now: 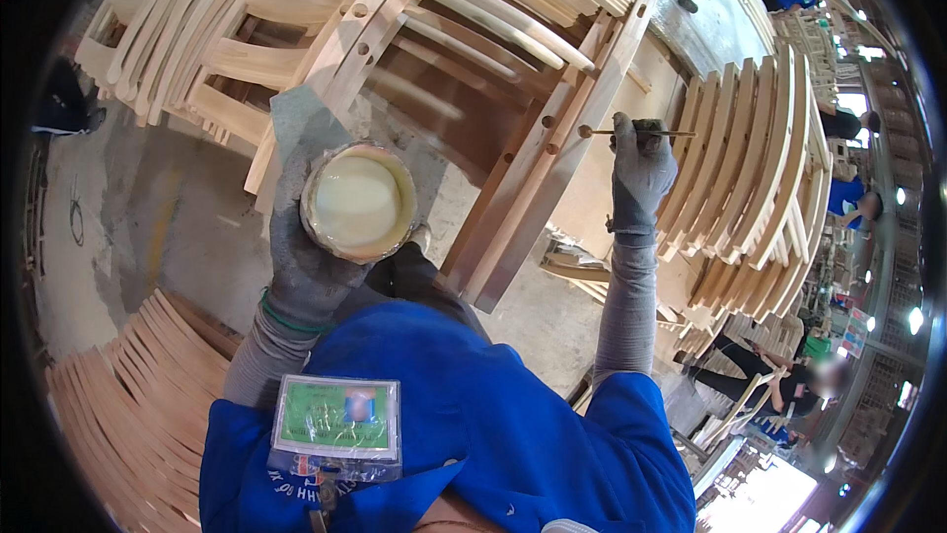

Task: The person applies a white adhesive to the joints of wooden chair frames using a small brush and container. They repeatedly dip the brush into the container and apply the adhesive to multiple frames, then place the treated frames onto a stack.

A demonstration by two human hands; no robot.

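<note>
While left hand [306,237] cups glue tub [358,201] — right hand [641,173] holds brush [631,132] | chair frames [533,168] crowd around

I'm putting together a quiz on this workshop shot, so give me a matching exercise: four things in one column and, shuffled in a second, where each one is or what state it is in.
Things
1. cup of pale glue
2. thin stick
3. wooden frame rail
4. curved wooden slats

Places or states
A. stacked on edge to the right of the right hand
B. gripped in the gloved left hand
C. slanting between the two hands, drilled with round holes
D. pinched in the gloved right hand, tip at a hole

Pairs: 1-B, 2-D, 3-C, 4-A
</note>
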